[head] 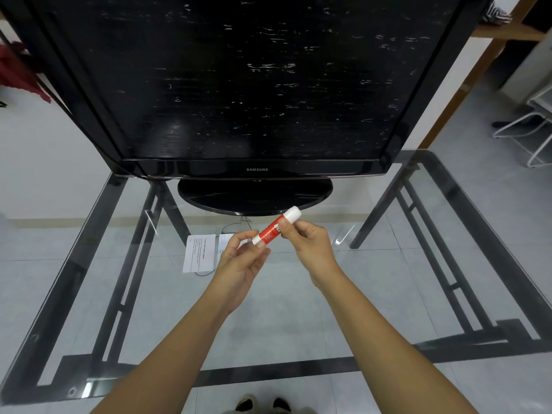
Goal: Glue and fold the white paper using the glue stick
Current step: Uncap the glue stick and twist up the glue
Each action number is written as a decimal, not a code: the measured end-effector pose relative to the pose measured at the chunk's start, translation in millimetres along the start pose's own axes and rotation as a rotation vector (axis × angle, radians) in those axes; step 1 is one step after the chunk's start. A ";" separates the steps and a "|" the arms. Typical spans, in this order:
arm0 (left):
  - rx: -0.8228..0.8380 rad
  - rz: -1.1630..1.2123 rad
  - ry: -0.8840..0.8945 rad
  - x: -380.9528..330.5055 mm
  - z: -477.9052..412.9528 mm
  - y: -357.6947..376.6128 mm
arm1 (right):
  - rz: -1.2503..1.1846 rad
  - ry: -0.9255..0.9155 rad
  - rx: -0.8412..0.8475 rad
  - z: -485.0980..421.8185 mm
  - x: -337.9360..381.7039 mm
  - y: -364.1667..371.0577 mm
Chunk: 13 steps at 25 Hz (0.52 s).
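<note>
Both hands are holding the glue stick (pixel 276 229) above the glass table (pixel 448 264): left hand (pixel 243 258) pinching its base, right hand (pixel 310 239) gripping the body. Cap looks on; gluing and folding are remaining. The white paper (pixel 199 253) is lying flat toward the table's far edge.

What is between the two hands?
In the head view, the glue stick spans the gap: the left hand pinches its lower end, the right hand grips nearer its white cap.
</note>
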<state>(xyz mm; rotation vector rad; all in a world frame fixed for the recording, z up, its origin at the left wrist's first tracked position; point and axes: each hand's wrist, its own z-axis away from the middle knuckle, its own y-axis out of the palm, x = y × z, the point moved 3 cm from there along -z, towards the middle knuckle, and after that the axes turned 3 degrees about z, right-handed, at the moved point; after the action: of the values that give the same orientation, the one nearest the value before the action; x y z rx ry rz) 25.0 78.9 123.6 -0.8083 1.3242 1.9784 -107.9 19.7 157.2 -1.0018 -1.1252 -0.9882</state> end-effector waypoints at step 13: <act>-0.034 -0.004 0.138 8.2 13.2 9.4 | 0.042 -0.017 0.067 3.3 -1.2 -7.9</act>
<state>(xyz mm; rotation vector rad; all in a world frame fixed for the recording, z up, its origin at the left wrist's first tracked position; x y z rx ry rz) 10.8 89.7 126.6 -0.9780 1.3683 1.9766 -116.5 21.0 157.5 -0.9773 -1.1397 -0.9042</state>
